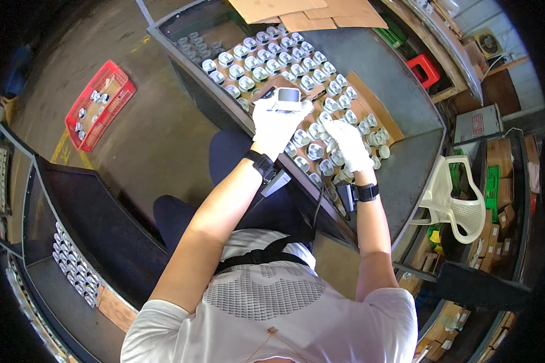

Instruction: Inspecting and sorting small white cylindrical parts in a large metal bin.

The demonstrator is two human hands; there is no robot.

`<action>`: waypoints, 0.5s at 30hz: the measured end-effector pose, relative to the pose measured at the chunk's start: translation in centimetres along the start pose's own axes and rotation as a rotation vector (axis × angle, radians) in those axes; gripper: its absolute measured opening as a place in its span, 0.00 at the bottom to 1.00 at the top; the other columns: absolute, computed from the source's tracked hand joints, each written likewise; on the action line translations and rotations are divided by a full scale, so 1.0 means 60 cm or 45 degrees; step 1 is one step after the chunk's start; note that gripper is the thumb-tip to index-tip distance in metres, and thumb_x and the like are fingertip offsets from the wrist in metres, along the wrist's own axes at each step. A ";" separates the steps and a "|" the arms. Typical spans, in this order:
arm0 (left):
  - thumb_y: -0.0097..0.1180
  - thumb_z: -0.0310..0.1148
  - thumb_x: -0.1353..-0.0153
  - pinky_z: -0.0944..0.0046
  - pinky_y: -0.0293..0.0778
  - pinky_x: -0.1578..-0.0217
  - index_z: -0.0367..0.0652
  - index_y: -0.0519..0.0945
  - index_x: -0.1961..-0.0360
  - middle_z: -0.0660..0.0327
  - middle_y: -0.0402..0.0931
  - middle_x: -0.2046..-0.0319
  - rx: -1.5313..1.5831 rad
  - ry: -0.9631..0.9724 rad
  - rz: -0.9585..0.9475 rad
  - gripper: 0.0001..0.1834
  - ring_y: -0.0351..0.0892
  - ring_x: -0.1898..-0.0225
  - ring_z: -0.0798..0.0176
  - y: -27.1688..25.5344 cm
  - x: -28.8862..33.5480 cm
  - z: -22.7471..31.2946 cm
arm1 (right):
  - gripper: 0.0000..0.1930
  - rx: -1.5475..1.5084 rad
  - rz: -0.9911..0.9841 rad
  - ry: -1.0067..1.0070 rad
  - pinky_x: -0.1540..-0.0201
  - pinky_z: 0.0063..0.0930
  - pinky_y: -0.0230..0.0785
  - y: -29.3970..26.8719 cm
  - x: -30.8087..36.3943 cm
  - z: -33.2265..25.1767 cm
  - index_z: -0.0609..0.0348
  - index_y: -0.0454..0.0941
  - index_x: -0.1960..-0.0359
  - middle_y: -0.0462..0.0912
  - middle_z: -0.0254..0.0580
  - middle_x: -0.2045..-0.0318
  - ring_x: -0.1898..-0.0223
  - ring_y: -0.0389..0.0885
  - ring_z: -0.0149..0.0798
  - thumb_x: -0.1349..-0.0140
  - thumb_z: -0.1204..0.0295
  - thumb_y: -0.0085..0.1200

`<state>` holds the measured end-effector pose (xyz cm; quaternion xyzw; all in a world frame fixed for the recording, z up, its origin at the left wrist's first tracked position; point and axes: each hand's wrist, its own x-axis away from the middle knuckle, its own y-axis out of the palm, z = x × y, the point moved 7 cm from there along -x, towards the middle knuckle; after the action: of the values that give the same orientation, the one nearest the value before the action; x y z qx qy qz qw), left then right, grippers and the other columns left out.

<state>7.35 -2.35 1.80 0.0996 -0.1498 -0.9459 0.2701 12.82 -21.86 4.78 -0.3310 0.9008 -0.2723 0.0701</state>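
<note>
My left hand (275,128), in a white glove, is closed on a small device with a grey screen (289,95) in a pale frame, held above rows of metal pistons (260,74). The fingers partly hide its lower edge. Farther right, my white-gloved right hand (349,147) is low over more pistons (315,151), its fingers drawn together. What they pinch, if anything, is hidden. The pistons stand in rows on brown cardboard (369,103) across a dark metal table (415,154).
At the left, a red plastic crate (130,91) on the floor holds a few pistons. A second metal table (51,290) bears another group of pistons. Flat cardboard (321,13) lies at the far edge. A cream plastic chair (463,202) stands to the right.
</note>
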 end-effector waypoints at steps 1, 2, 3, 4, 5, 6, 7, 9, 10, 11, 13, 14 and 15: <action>0.78 0.29 0.54 0.69 0.80 0.67 0.38 0.82 0.65 0.63 0.83 0.68 -0.022 -0.003 -0.006 0.17 0.82 0.68 0.70 0.001 0.000 -0.001 | 0.18 0.049 0.010 -0.048 0.46 0.34 0.72 0.000 -0.001 0.002 0.61 0.82 0.47 0.86 0.45 0.54 0.52 0.83 0.43 0.29 0.65 0.47; 0.78 0.29 0.53 0.69 0.80 0.66 0.38 0.82 0.65 0.63 0.83 0.68 -0.043 -0.007 -0.011 0.17 0.82 0.68 0.70 0.001 0.001 -0.002 | 0.17 0.097 0.020 -0.095 0.46 0.34 0.72 0.001 -0.001 0.003 0.61 0.82 0.48 0.86 0.45 0.54 0.52 0.83 0.44 0.30 0.65 0.48; 0.78 0.29 0.53 0.69 0.80 0.66 0.38 0.82 0.65 0.63 0.83 0.68 -0.006 -0.005 -0.019 0.17 0.83 0.68 0.70 0.001 0.000 -0.005 | 0.17 0.160 0.017 -0.142 0.46 0.34 0.72 0.002 -0.004 0.001 0.61 0.83 0.49 0.86 0.46 0.55 0.53 0.82 0.44 0.30 0.64 0.49; 0.78 0.29 0.53 0.69 0.80 0.66 0.38 0.82 0.64 0.63 0.84 0.68 0.031 -0.002 -0.026 0.17 0.83 0.68 0.70 0.000 0.000 -0.008 | 0.17 0.223 0.014 -0.188 0.47 0.35 0.72 0.003 -0.010 -0.001 0.61 0.83 0.49 0.86 0.46 0.56 0.54 0.82 0.44 0.30 0.63 0.49; 0.78 0.29 0.53 0.68 0.80 0.66 0.38 0.82 0.64 0.64 0.84 0.68 0.068 0.000 -0.033 0.17 0.83 0.68 0.70 0.000 0.000 -0.011 | 0.17 0.287 0.012 -0.234 0.47 0.35 0.72 0.003 -0.015 -0.006 0.61 0.83 0.50 0.86 0.46 0.57 0.54 0.82 0.45 0.31 0.63 0.50; 0.78 0.29 0.53 0.68 0.80 0.66 0.38 0.82 0.64 0.63 0.84 0.68 0.168 -0.025 -0.032 0.17 0.83 0.68 0.69 0.000 -0.001 -0.013 | 0.17 0.321 0.063 -0.256 0.48 0.36 0.72 0.001 -0.019 -0.020 0.61 0.83 0.51 0.86 0.46 0.57 0.55 0.82 0.45 0.31 0.62 0.51; 0.78 0.30 0.53 0.68 0.81 0.65 0.38 0.82 0.64 0.63 0.84 0.68 0.266 -0.049 -0.030 0.17 0.83 0.67 0.69 0.000 0.000 -0.013 | 0.17 0.354 0.115 -0.280 0.48 0.37 0.72 0.001 -0.023 -0.045 0.61 0.83 0.51 0.85 0.47 0.57 0.55 0.82 0.46 0.31 0.62 0.51; 0.78 0.30 0.53 0.67 0.81 0.65 0.39 0.83 0.64 0.62 0.84 0.67 0.153 0.002 -0.025 0.17 0.84 0.67 0.69 -0.003 0.002 -0.003 | 0.17 0.331 0.208 -0.284 0.49 0.37 0.72 0.003 -0.039 -0.065 0.61 0.84 0.52 0.85 0.48 0.58 0.56 0.82 0.46 0.32 0.60 0.53; 0.78 0.30 0.53 0.67 0.81 0.65 0.39 0.83 0.64 0.62 0.84 0.67 -0.056 0.076 -0.024 0.17 0.84 0.66 0.68 -0.004 0.006 0.010 | 0.18 0.276 0.251 -0.261 0.50 0.37 0.72 0.001 -0.053 -0.067 0.62 0.84 0.53 0.85 0.48 0.58 0.57 0.82 0.46 0.33 0.59 0.55; 0.78 0.31 0.53 0.67 0.81 0.64 0.39 0.83 0.64 0.61 0.84 0.67 -0.266 0.150 -0.021 0.17 0.84 0.66 0.68 -0.002 0.009 0.022 | 0.19 0.222 0.292 -0.239 0.50 0.37 0.72 -0.001 -0.065 -0.067 0.62 0.84 0.53 0.84 0.49 0.58 0.57 0.82 0.46 0.33 0.58 0.56; 0.78 0.30 0.54 0.66 0.81 0.64 0.40 0.83 0.64 0.61 0.84 0.65 -0.486 0.131 -0.023 0.18 0.84 0.65 0.67 -0.001 0.010 0.024 | 0.20 0.261 0.360 -0.400 0.50 0.37 0.72 0.005 -0.083 -0.074 0.62 0.84 0.54 0.84 0.49 0.58 0.57 0.82 0.46 0.35 0.57 0.58; 0.78 0.30 0.54 0.66 0.81 0.64 0.40 0.83 0.63 0.60 0.84 0.65 -0.595 0.120 -0.025 0.18 0.84 0.64 0.67 0.001 0.010 0.025 | 0.20 0.281 0.395 -0.480 0.50 0.37 0.72 0.010 -0.086 -0.079 0.62 0.84 0.54 0.84 0.50 0.58 0.57 0.82 0.46 0.36 0.56 0.59; 0.78 0.30 0.54 0.65 0.81 0.63 0.40 0.83 0.64 0.60 0.84 0.64 -0.628 0.173 0.028 0.18 0.84 0.64 0.66 -0.003 0.012 0.028 | 0.22 0.114 0.348 -0.191 0.49 0.38 0.73 0.016 -0.088 -0.097 0.63 0.84 0.53 0.84 0.51 0.57 0.54 0.82 0.46 0.36 0.55 0.60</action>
<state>6.19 -2.18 3.25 0.0926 0.1031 -0.9420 0.3058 14.55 -15.30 8.89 -0.2212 0.9166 -0.2746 0.1884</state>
